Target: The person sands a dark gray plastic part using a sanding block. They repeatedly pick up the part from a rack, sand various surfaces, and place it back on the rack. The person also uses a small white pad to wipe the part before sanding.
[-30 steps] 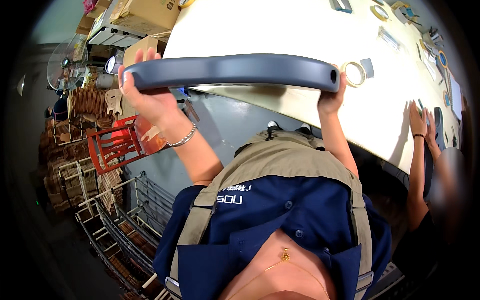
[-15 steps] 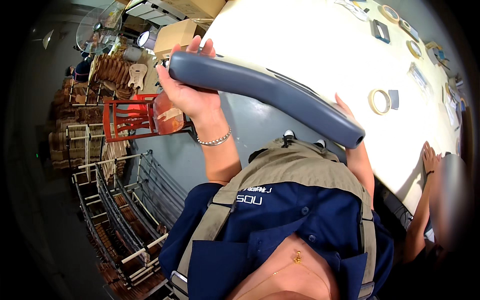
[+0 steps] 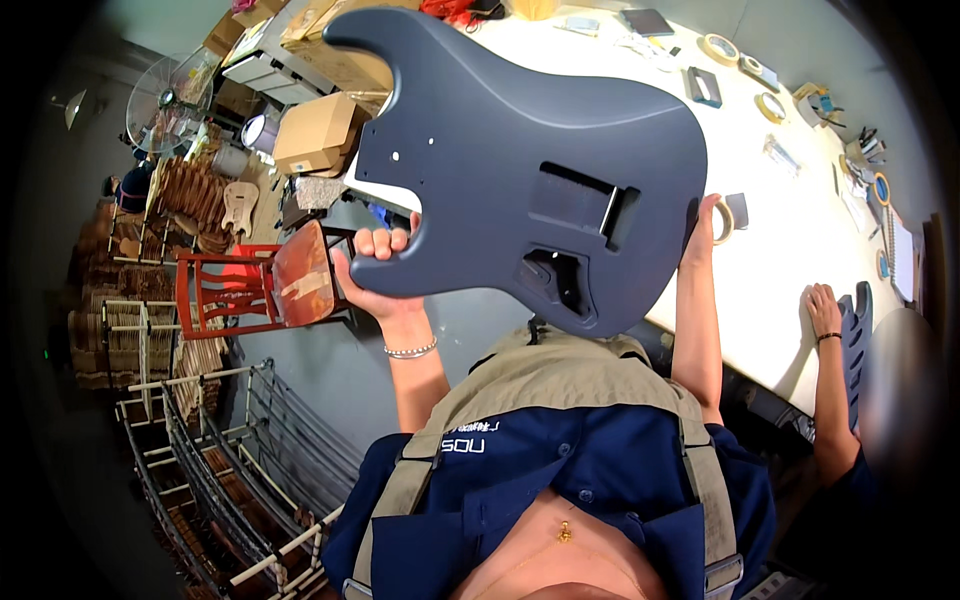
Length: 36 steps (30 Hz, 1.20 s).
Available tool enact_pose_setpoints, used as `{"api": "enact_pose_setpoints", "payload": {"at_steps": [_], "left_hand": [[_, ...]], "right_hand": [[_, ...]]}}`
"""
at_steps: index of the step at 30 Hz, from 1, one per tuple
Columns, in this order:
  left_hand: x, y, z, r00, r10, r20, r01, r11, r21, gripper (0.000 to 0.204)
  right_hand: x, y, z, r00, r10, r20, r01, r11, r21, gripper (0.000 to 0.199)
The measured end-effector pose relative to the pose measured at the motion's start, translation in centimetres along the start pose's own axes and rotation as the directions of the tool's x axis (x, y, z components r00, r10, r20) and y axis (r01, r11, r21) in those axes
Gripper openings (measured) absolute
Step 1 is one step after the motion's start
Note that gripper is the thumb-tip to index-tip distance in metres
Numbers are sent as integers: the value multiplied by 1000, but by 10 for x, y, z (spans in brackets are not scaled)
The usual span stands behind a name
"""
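Describing the surface and room first: what is positioned where?

The pale surface (image 3: 760, 275) extends from the far middle to the right. Tape rolls (image 3: 719, 48) and a notebook (image 3: 902, 262) lie along its far and right parts. A co-worker's hand (image 3: 824, 308) rests at the right, beside a second dark body (image 3: 856, 345). At left, a red chair (image 3: 290, 245) stands on the grey floor (image 3: 470, 330). Stacked wooden pieces (image 3: 190, 195) and a fan (image 3: 168, 97) are farther off; a barred rack (image 3: 212, 468) stands near left.

Where is the guitar body (image 3: 470, 180), and how is it oriented?

Location: raised in front of the wearer, partly over the surface. Cavity side: toward the viewer. Long axis: roughly left to right, right end slightly nearer. Horn end: left, longer horn (image 3: 362, 30) far, shorter horn (image 3: 392, 276) near. Rounded end: right.

State of each hand?

Left hand (image 3: 385, 272): fingers wrapped around the shorter horn. Right hand (image 3: 702, 228): holding the rounded end; its fingers are mostly hidden behind.
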<state>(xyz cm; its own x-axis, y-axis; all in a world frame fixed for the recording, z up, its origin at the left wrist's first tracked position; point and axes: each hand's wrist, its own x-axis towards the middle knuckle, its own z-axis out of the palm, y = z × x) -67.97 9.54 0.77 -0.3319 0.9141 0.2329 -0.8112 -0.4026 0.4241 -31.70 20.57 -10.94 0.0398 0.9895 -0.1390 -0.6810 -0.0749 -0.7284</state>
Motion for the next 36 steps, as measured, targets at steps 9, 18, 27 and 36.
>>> {"api": "enact_pose_setpoints", "payload": {"at_steps": [9,18,27,36], "left_hand": [[1,3,-9,991,-6,-135,9,1000,24,36],[15,7,-12,941,-76,-330,117,987,108,26],[15,-2,-1,936,-201,-289,225,973,50,26],[0,-44,43,960,-254,-114,260,965,33,38]], "right_hand": [[-26,-32,28,986,-151,-64,138,976,-168,82],[-36,-59,38,986,49,-162,-72,988,-137,97],[-45,-56,7,984,-7,-176,-11,995,-100,106],[-49,-55,-67,952,-48,-302,62,997,39,92]]}}
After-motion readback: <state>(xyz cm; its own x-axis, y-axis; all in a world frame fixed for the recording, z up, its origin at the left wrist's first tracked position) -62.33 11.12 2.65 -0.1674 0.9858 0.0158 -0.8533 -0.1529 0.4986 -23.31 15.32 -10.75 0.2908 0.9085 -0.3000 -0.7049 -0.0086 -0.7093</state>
